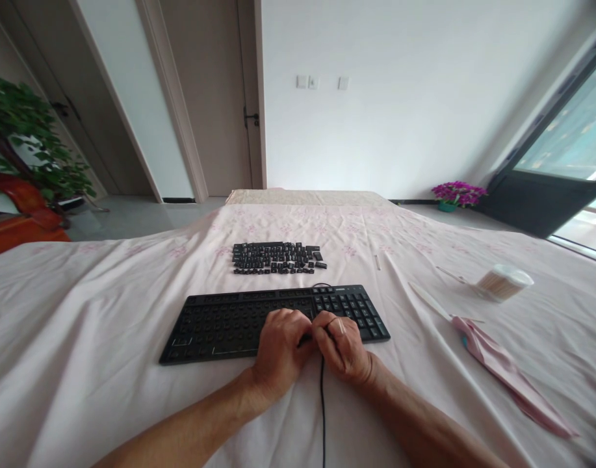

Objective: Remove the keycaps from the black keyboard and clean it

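Observation:
A black keyboard point(229, 328) lies on the pink cloth, most of its left and middle part stripped of keycaps. Keys still sit on its number pad point(359, 309). Above its front edge my left hand point(284, 341) is closed in a pinch, close against my right hand point(344, 344). Something small and dark shows between the fingertips, too hidden to name. Across the closed fingers of my right hand lies a thin pale stick that looks like a cotton swab point(341, 326). Behind the keyboard, loose black keycaps point(273, 257) are laid out in rows.
A clear tub of cotton swabs point(505, 283) lies to the right, near a pink cloth-wrapped item point(512, 380) with a pale tip. One loose swab point(377, 262) rests beyond the keyboard. The keyboard cable point(323, 409) runs toward me between my forearms.

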`<state>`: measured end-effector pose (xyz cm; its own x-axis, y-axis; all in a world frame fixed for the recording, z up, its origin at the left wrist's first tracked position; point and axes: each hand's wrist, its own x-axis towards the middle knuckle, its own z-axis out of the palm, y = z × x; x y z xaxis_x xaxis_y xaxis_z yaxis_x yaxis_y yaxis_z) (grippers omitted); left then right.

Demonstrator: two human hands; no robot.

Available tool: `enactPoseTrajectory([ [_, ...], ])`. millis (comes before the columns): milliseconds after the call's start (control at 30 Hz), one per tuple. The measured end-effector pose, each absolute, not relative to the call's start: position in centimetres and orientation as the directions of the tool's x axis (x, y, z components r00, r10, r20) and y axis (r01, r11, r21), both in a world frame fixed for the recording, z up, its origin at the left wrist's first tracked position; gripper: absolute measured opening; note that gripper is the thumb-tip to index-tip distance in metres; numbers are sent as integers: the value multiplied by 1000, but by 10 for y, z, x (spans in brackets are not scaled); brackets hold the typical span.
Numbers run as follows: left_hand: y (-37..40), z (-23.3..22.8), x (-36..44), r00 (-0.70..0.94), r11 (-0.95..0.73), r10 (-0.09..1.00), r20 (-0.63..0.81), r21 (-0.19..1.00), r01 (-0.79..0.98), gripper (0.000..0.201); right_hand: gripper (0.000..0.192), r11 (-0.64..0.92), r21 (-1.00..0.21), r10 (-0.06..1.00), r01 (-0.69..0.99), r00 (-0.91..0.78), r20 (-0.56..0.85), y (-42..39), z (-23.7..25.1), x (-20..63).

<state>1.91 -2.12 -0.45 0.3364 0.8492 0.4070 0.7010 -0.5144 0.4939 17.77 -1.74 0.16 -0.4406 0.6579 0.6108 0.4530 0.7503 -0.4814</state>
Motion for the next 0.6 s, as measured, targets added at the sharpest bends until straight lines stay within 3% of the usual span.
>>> enactPoseTrajectory([
  [233,-25,-4,19,312,-512,856,411,594,621,18,17,770,-530,635,356,-339,694,-17,2,177],
  [400,-22,0,15,313,-471,882,352,692,548,17,15,844,-439,531,308,-356,769,-12,-3,173],
  [600,-9,10,10,314,-365,918,241,823,435,10,12,891,-293,438,346,-490,754,-7,2,177],
])
